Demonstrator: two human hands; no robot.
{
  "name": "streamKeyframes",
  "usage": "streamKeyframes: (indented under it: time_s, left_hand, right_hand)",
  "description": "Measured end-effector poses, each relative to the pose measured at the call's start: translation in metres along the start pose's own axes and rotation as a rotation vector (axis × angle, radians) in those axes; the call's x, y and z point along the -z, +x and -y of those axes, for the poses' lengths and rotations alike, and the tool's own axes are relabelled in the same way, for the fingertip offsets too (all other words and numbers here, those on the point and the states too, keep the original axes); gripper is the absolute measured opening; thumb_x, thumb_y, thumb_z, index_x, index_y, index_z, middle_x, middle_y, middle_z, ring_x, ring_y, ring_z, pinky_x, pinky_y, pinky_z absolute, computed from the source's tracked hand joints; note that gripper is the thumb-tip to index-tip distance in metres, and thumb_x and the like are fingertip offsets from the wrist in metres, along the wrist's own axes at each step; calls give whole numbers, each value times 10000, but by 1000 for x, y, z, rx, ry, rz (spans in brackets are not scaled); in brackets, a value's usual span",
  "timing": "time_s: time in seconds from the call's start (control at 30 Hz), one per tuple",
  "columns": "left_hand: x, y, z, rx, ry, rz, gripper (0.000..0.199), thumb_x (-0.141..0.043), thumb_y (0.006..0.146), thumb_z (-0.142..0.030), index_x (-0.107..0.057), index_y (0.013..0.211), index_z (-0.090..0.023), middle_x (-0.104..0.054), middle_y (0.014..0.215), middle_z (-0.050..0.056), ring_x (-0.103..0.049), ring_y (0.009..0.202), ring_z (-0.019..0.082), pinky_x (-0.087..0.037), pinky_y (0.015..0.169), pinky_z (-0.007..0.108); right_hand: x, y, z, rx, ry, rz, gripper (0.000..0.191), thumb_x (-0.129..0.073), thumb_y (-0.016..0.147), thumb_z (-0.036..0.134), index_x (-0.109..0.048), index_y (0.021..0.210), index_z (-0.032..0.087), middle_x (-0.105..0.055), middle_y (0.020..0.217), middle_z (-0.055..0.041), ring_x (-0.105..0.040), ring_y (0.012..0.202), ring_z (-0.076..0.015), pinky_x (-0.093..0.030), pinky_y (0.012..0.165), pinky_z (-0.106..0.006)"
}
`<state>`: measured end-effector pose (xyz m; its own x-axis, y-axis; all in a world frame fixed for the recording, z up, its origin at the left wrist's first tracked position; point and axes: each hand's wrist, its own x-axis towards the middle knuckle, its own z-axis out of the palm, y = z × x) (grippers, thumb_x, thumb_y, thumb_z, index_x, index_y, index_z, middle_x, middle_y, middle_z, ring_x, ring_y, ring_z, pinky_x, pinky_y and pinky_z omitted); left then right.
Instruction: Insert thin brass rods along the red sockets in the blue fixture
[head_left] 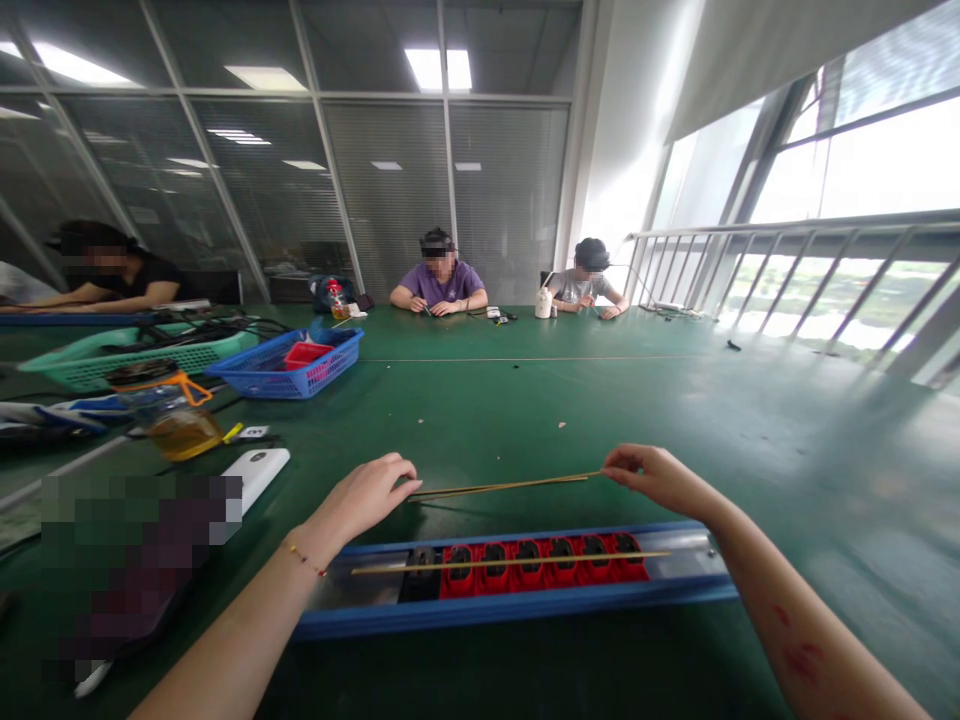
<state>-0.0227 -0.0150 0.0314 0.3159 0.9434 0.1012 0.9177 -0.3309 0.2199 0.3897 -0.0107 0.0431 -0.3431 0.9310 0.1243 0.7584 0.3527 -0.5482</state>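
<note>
Several thin tan sticks (pixel 502 487) stretch between my two hands, just above or on the table beyond the rail. My left hand (pixel 375 495) pinches their left end between thumb and fingers. At the other end, my right hand (pixel 649 473) has its fingers closed on the tip of a stick. Nearer to me lies a long blue-edged metal rail (pixel 525 605) with a row of red holders (pixel 544 578) with black inserts, and a black block (pixel 421 575) on their left. One more thin stick (pixel 510 562) rests lengthwise across the holders.
To the left are a phone-like device (pixel 259 465), a jar of amber liquid (pixel 180 425), a blue basket (pixel 300 375) with a red box in it, and a green basket (pixel 142 355) of cables. Several people sit around the green table (pixel 480 400). A railing (pixel 795 260) runs along the window.
</note>
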Motion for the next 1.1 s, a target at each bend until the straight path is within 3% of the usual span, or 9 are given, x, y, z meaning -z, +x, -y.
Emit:
streamKeyframes:
  time_s: [0.1,0.27,0.43,0.6,0.83,0.97,1.1]
  left_hand:
    - [27,-8,-16,-11,-18,16,305,-383,835,-417,-620,858,-225,-606,885,27,-560,761,157,-371,677,250]
    - [64,-38,-46,-72,-88,254,283,-477,760,-476,-632,784,-240,-609,762,-10,-545,683,142,-329,572,221]
    - [60,-54,-54,-60,-26,306,170,-617,658,-402,-619,754,-262,-607,743,-35,-537,703,145,-293,546,217]
    - [54,-54,-55,-77,-15,327,54,-559,712,-298,-594,726,-260,-594,672,-54,-515,618,119,-261,509,220]
    - [57,-58,-60,-153,9,296,139,-486,778,-299,-580,695,-239,-596,722,-28,-521,694,140,-295,592,237]
    - [67,-60,-60,-125,-21,268,184,-449,802,-328,-570,696,-238,-592,725,-14,-524,673,147,-308,585,243]
    - [89,-66,-47,-73,-47,176,229,-423,807,-387,-579,712,-250,-597,780,-2,-527,706,160,-344,622,244]
  right_hand:
    - [-14,6,0,20,6,62,227,-515,762,375,-630,815,186,-627,693,-10,-551,642,-141,-425,598,-243]
    - [-32,13,-4,43,-52,75,155,-519,727,276,-628,801,194,-653,732,-19,-580,679,-152,-440,646,-256]
    - [-46,15,-9,66,-121,90,159,-490,733,196,-617,829,194,-658,766,-28,-587,700,-155,-438,651,-251]
    - [-50,16,-10,89,-178,91,188,-495,726,156,-621,862,190,-638,791,-37,-570,711,-154,-435,663,-247]
    - [-51,15,-13,82,-159,105,192,-498,738,168,-635,872,187,-617,839,-45,-563,729,-149,-443,688,-253]
    - [-50,14,-11,75,-151,108,186,-498,746,184,-633,874,185,-619,846,-44,-567,739,-153,-448,693,-260]
    - [-49,14,-8,60,-158,118,185,-498,749,190,-631,878,188,-620,849,-43,-569,751,-157,-451,701,-268]
